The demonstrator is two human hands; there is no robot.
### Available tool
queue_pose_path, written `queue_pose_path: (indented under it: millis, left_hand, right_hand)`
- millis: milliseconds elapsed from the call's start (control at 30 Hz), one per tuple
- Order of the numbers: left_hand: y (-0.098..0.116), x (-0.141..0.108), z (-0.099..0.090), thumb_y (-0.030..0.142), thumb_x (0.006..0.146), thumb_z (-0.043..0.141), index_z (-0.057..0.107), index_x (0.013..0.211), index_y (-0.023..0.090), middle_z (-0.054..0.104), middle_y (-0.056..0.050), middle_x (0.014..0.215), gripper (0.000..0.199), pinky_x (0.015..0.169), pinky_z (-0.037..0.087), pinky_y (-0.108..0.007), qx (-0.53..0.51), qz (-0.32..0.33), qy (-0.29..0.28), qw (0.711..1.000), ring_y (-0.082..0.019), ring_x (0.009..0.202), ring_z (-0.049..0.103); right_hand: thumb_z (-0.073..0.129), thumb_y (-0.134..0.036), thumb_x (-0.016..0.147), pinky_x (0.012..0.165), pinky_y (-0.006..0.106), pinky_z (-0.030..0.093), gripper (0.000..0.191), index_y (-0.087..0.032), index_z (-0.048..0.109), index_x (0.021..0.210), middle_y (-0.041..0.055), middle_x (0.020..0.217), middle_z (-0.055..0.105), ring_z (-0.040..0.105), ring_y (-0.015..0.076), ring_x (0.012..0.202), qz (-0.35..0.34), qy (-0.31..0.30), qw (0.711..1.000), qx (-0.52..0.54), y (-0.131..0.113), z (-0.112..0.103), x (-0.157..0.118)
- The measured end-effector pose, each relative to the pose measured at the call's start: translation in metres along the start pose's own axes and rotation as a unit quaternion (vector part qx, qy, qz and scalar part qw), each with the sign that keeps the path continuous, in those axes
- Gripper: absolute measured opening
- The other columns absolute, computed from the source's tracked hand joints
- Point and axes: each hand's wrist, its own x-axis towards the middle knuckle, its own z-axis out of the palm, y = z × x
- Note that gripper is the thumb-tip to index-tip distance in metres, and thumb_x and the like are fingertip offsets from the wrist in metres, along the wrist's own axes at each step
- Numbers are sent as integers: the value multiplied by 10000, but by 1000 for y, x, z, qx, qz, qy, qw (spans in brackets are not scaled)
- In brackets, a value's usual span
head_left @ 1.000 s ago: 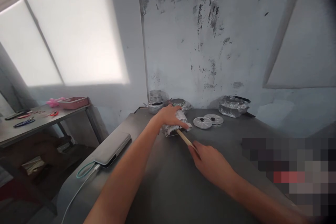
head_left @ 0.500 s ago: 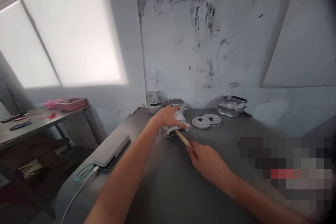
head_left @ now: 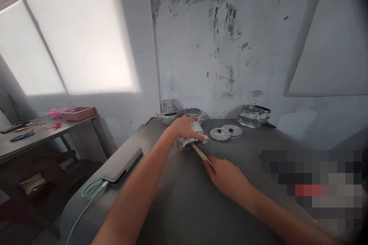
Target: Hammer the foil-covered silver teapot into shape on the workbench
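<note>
foil-wrapped pan [head_left: 192,138] under closed left hand [head_left: 185,127], right hand [head_left: 227,176] gripping wooden handle [head_left: 200,153], grey counter [head_left: 184,199], stained wall [head_left: 218,46]

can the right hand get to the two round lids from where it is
Probably yes: the two round lids lie flat on bare table just beyond the right hand, which grips a wooden handle.

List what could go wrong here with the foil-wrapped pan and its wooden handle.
1. The left hand presses on loose foil over the pan; the foil may tear or slip.
2. The right hand grips only the wooden handle end, so the pan might tip or swing into the two lids beside it.
</note>
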Motion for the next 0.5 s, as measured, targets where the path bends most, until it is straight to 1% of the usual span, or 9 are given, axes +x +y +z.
queue_pose_path:
  millis: [133,233,300,367,433,500]
  left_hand:
    - [0,0,-1,897,584,603,328,1519,291,415,-134,1512,1148,960,457,-462,-2,0,9,1000,-427,1284,478]
    - [-7,-1,-4,901,589,601,343,1511,299,430,-118,1504,1131,969,460,-458,-26,5,5,1000,-407,1294,472]
    - [-17,-3,-7,901,608,591,349,1505,312,408,-78,1529,1101,999,447,-440,-56,7,6,998,-383,1326,446]
    - [-30,-6,-10,886,640,583,357,1496,330,364,-40,1563,1046,1024,435,-410,-92,-10,15,996,-357,1354,425]
    - [-44,-9,-11,863,694,562,349,1495,368,319,0,1588,966,1002,455,-389,-128,-17,-6,992,-346,1366,417]
    - [-57,-14,-9,844,739,533,356,1491,380,311,22,1592,902,979,470,-360,-154,-36,-5,987,-337,1376,407]
  right_hand:
    - [282,-380,1030,595,299,337,373,-199,590,921,89,846,715,702,261,778,-3,6,1000,7,4,-5,0]
    - [271,-407,1030,582,291,320,393,-206,576,885,71,799,694,683,239,737,-14,9,1000,4,10,-15,1]
    - [313,-427,1018,571,286,307,377,-210,578,859,61,778,684,664,222,699,-28,5,1000,-1,17,-21,2]
    - [364,-448,999,565,283,298,351,-218,593,863,51,777,681,646,211,674,-44,-1,999,-8,24,-26,6]
    - [447,-470,960,566,281,292,294,-234,610,899,37,766,680,635,213,671,-57,-3,998,-14,32,-31,10]
    - [537,-471,905,557,284,275,238,-245,607,878,23,713,665,614,219,645,-65,3,998,-21,39,-34,14]
